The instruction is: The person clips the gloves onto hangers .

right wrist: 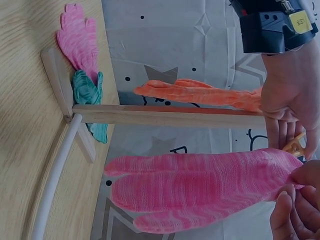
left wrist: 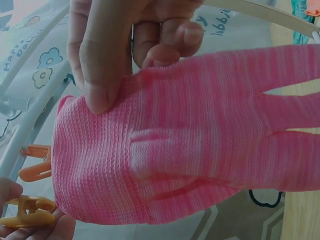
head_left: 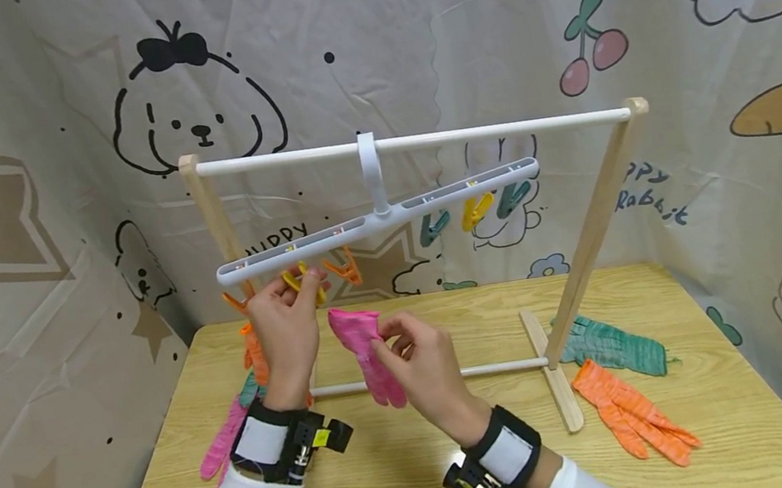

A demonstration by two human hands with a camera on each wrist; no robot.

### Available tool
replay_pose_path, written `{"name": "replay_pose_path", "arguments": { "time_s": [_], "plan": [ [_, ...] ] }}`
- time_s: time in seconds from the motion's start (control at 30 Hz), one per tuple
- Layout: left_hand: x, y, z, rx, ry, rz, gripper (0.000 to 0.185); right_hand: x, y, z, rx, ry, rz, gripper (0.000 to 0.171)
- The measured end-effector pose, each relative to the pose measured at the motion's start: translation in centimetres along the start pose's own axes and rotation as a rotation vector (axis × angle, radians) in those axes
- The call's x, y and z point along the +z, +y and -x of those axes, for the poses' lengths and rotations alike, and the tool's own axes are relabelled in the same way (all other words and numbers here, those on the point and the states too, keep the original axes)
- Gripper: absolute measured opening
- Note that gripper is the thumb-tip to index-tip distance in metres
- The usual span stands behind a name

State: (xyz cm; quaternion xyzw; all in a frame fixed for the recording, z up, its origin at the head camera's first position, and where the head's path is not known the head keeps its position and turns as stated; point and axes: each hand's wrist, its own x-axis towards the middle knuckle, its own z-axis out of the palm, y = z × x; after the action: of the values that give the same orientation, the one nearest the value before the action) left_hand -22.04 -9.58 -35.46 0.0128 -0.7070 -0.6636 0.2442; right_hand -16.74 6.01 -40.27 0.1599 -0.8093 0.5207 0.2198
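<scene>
A yellow clothespin (head_left: 315, 288) under the hanger's lower left arm is pinched between thumb and fingers of my left hand (head_left: 286, 325). My right hand (head_left: 425, 366) pinches the cuff of a pink knit glove (head_left: 371, 359), whose fingers hang down. In the left wrist view the cuff (left wrist: 95, 165) is right beside the clothespin (left wrist: 30, 212). The white hanger (head_left: 330, 240) hooks over a white rod (head_left: 495, 130) and tilts down to the left. Beyond my left hand, an orange glove (right wrist: 200, 93) hangs from the hanger's left end, partly hidden in the head view.
Orange (head_left: 344, 269), yellow (head_left: 478, 211) and teal (head_left: 435, 226) clothespins hang along the hanger. The rack's wooden posts (head_left: 587, 250) stand on the table. A teal glove (head_left: 615, 346) and an orange glove (head_left: 632, 410) lie right; another pink glove (right wrist: 80, 40) and teal glove (right wrist: 87, 92) lie left.
</scene>
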Motion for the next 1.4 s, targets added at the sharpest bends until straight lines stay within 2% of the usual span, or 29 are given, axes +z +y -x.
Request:
{"name": "replay_pose_path", "arguments": {
  "time_s": [0.4, 0.53, 0.87, 1.4],
  "plan": [
    [0.02, 0.45, 0.03, 0.021, -0.012, -0.035, 0.025, 0.4, -0.26, -0.13, -0.016, 0.023, 0.051, 0.012],
    [-0.08, 0.4, 0.23, 0.029, -0.022, -0.078, 0.027, 0.51, -0.37, -0.13, -0.052, 0.028, 0.09, 0.012],
    [-0.07, 0.62, 0.4, 0.026, -0.052, -0.075, 0.03, 0.78, -0.39, -0.18, -0.136, 0.038, 0.197, 0.014],
    [0.29, 0.51, 0.41, 0.056, -0.036, -0.126, 0.029, 0.65, -0.83, -0.42, -0.19, 0.055, 0.203, 0.013]
  ]
}}
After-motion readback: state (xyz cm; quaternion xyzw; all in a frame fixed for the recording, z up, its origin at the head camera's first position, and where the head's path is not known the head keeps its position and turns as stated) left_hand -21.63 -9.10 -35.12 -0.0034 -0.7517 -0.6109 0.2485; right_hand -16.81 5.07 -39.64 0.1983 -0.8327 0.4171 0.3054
